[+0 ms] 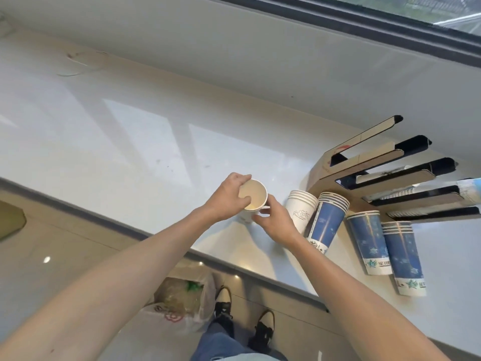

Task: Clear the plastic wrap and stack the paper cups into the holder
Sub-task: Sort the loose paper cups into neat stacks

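Note:
A white paper cup [256,198] stands upright near the front edge of the white counter [130,142]. My left hand [229,198] grips its rim, thumb inside the mouth. My right hand [276,222] pinches the cup's side from the right. To the right stand a stack of white cups [300,211] and three stacks of blue cups [326,222] [368,243] [406,259]. Behind them the cardboard cup holder [364,155] has several long slots, with some cup rims showing inside. No plastic wrap shows on the counter.
A plastic bag [182,306] with rubbish sits on the floor below the counter edge, beside my shoes [223,300]. A window frame [364,19] runs along the back above the white wall.

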